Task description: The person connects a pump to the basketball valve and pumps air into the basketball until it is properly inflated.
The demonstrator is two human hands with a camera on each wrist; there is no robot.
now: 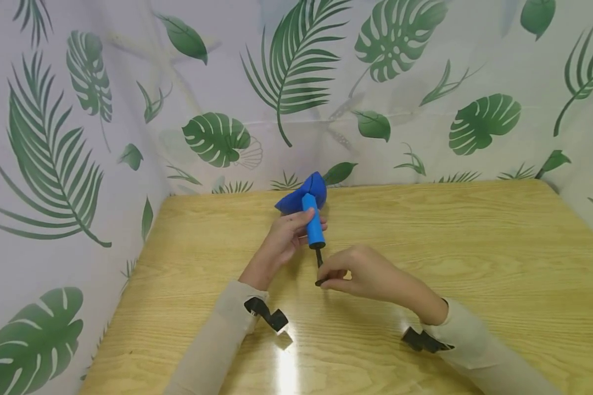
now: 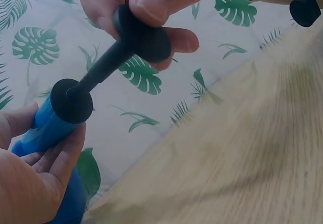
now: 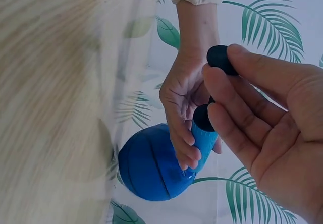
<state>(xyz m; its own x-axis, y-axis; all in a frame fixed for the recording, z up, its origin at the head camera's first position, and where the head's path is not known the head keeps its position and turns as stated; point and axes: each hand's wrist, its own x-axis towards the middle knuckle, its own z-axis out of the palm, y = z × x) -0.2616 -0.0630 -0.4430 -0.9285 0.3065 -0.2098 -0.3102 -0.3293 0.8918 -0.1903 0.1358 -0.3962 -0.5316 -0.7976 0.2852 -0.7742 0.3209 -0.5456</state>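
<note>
A light-blue hand pump (image 1: 313,222) with a black plunger handle (image 2: 144,35) is held above the table. My left hand (image 1: 287,237) grips its barrel, thumb on the near side. At the pump's far end sits a dark-blue inflatable (image 1: 303,195), partly filled out; in the right wrist view it looks like a rounded ball (image 3: 151,163) with dark seam lines. My right hand (image 1: 363,274) pinches the black handle at the end of the plunger rod, which is drawn part way out of the barrel. The joint between pump and inflatable is mostly hidden.
A wood-grain table (image 1: 449,247) lies under both hands. Behind it and to the left hangs a white backdrop (image 1: 326,109) printed with green leaves. Black camera mounts (image 1: 267,314) are strapped at the wrists over light sleeves.
</note>
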